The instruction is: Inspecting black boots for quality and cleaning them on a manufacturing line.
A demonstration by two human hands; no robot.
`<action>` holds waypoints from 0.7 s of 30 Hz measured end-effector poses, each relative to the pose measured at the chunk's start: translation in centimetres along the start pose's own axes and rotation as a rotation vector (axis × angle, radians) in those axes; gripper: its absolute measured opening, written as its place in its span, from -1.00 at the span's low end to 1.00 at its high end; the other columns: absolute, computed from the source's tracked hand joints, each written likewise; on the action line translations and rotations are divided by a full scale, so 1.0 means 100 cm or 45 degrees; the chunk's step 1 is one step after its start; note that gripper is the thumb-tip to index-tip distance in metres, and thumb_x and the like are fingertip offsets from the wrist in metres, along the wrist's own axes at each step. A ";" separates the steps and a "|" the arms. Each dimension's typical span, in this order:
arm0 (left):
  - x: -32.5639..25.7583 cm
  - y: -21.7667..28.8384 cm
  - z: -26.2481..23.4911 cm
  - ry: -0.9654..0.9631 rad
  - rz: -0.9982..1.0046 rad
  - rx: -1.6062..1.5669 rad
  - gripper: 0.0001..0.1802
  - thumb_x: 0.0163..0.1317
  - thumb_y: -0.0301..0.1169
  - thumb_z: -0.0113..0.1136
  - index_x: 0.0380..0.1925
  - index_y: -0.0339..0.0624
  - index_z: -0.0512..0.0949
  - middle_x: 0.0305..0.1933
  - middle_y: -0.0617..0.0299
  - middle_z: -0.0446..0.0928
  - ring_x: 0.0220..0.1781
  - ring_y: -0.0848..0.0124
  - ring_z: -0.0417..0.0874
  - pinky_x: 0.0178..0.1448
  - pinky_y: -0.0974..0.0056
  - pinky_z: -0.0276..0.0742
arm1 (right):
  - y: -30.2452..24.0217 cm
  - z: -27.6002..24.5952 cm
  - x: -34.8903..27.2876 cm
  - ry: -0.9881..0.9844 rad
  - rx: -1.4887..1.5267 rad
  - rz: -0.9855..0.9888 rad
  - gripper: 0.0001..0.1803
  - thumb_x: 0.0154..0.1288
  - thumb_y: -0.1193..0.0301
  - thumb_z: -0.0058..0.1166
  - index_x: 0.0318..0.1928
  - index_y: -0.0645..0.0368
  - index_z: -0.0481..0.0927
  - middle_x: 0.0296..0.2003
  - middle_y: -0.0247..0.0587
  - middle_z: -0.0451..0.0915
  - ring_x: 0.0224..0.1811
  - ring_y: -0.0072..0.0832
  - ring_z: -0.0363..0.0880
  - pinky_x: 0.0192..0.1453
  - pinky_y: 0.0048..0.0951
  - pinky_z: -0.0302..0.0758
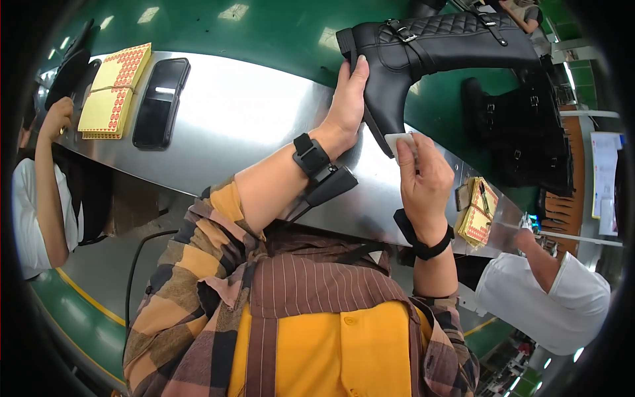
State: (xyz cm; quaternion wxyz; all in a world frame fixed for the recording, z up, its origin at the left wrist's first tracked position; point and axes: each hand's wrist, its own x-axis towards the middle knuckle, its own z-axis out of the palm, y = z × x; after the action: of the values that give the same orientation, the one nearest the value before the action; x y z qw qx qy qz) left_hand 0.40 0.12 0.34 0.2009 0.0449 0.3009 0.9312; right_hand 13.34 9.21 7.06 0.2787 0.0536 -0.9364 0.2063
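Note:
A black ankle-strapped tall boot lies tilted over the metal bench, its quilted shaft pointing right and its toe pointing down toward me. My left hand grips the boot at the sole between heel and toe; the thumb shows along the sole edge, and the other fingers are partly hidden behind it. In my right hand, a small white pad is pinched between thumb and fingers. The pad touches the boot's toe end. Whether it is a sponge or an eraser I cannot tell.
On the metal bench lie a black phone and a banded stack of yellow cards at left. Another card stack with a pen is at right. More black boots stand on the green surface. Co-workers sit at both sides.

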 end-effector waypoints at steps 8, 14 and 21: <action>0.003 -0.009 -0.009 0.109 0.107 0.054 -0.45 0.51 -0.01 -0.15 0.27 -0.18 0.22 0.21 0.21 0.44 0.21 0.44 0.47 0.26 0.30 0.44 | -0.007 0.003 0.000 -0.108 -0.094 -0.043 -0.89 0.19 0.54 0.24 -0.29 0.27 0.59 -0.56 -0.15 0.53 -0.54 -0.28 0.50 -0.42 -0.35 0.41; 0.007 -0.011 -0.003 0.191 0.208 0.221 -0.45 0.52 -0.05 -0.18 0.31 -0.20 0.19 0.25 0.18 0.41 0.26 0.43 0.43 0.31 0.32 0.38 | -0.006 0.019 0.007 0.034 0.028 -0.014 -0.88 0.20 0.56 0.23 -0.27 0.28 0.57 -0.54 -0.12 0.53 -0.53 -0.22 0.51 -0.41 -0.34 0.43; 0.000 0.006 -0.004 0.024 0.114 -0.003 -0.46 0.52 -0.07 -0.18 0.31 -0.19 0.20 0.25 0.16 0.42 0.24 0.41 0.46 0.29 0.29 0.42 | -0.001 0.004 -0.002 -0.141 0.011 0.061 -0.89 0.22 0.55 0.21 -0.27 0.28 0.56 -0.54 -0.13 0.51 -0.55 -0.24 0.49 -0.45 -0.34 0.40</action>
State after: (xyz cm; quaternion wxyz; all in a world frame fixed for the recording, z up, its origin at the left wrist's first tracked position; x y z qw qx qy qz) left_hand 0.12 -0.52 0.33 0.1562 0.0495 0.2994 0.9400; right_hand 13.27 8.95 6.66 0.2212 0.0438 -0.9505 0.2136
